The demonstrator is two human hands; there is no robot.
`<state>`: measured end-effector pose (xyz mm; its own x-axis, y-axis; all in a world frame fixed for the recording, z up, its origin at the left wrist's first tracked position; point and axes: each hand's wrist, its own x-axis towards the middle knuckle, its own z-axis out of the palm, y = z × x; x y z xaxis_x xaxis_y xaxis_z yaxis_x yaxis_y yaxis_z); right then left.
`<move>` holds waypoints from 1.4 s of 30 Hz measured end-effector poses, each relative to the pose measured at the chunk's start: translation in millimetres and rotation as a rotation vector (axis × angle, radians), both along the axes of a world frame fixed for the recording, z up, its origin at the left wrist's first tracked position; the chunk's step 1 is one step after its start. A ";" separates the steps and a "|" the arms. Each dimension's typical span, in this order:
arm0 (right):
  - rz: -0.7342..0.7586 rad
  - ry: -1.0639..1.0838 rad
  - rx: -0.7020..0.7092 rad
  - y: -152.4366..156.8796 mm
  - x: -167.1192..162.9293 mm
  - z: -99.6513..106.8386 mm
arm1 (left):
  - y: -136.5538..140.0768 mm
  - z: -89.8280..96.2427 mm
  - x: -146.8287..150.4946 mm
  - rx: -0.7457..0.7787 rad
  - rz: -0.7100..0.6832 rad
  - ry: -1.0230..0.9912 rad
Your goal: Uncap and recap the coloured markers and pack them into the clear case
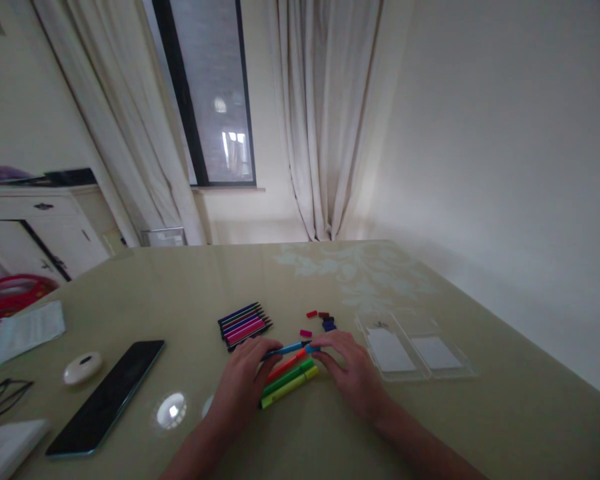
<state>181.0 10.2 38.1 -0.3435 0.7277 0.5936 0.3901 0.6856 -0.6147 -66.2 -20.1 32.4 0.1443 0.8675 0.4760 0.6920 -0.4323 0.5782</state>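
My left hand (245, 373) is closed around the barrel of a blue marker (291, 348), whose dark tip end points right. In the fingers of my right hand (353, 370) is a small blue cap (311, 349), right beside that tip. Just below lie capped markers: an orange-red one (289, 365), a green one (291, 379) and a yellow-green one (291, 388), partly covered by my left hand. Beyond my left hand, several uncapped markers (244, 325) lie side by side. Loose caps in red (312, 314), pink (306, 333) and dark blue (329, 325) are scattered beyond my right hand.
An open clear plastic case (420, 378) with white paper inserts lies to the right. On the left are a black phone (107, 397), a round white case (83, 368), a face mask (30, 330) and a white box (10, 443). The tabletop (190, 287) reflects a lamp.
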 end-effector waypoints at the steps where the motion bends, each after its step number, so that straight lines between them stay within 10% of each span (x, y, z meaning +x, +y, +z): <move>1: -0.012 0.011 -0.003 0.3 0.3 -1.0 | 0.3 0.3 -0.4 0.006 0.010 -0.008; 27: 0.067 0.098 -0.110 -2.3 5.5 -7.3 | -6.8 2.6 9.7 0.058 -0.125 -0.021; 42: -0.126 -0.412 -0.048 9.7 -4.5 -16.4 | -2.7 -3.7 2.2 -0.228 -0.030 0.191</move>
